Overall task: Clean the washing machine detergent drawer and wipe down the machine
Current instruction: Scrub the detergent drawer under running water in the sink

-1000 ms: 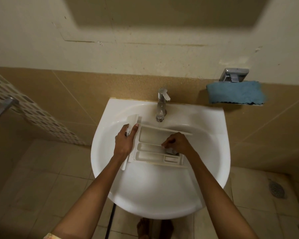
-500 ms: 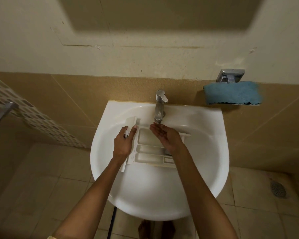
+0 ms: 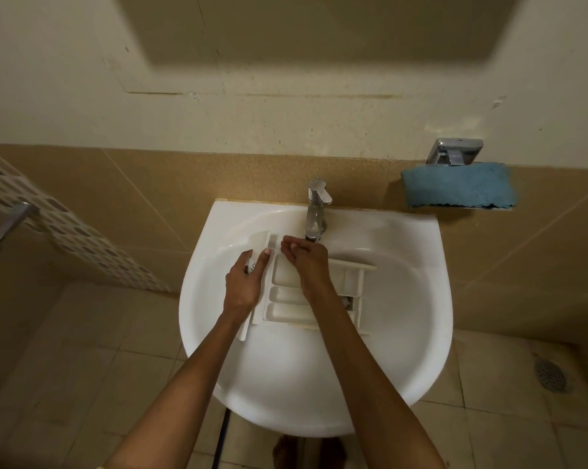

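The white detergent drawer [image 3: 287, 301] lies across the white sink basin [image 3: 404, 333], its compartments facing up. My left hand [image 3: 243, 282] grips the drawer's front panel at its left end. My right hand [image 3: 306, 258] hovers over the drawer's far left corner, just below the chrome tap [image 3: 316, 211], fingers loosely curled and holding nothing that I can see. My right forearm covers part of the drawer's middle. No water stream is visible from the tap.
A folded blue cloth [image 3: 458, 191] sits on a chrome wall holder [image 3: 453, 152] to the right of the sink. A floor drain [image 3: 551, 375] lies at the lower right. A metal handle [image 3: 10, 225] sticks out on the left wall. My feet show under the basin.
My right hand left the drawer's right-hand compartment and moved up and left to the spot under the tap. My left hand stayed on the front panel.
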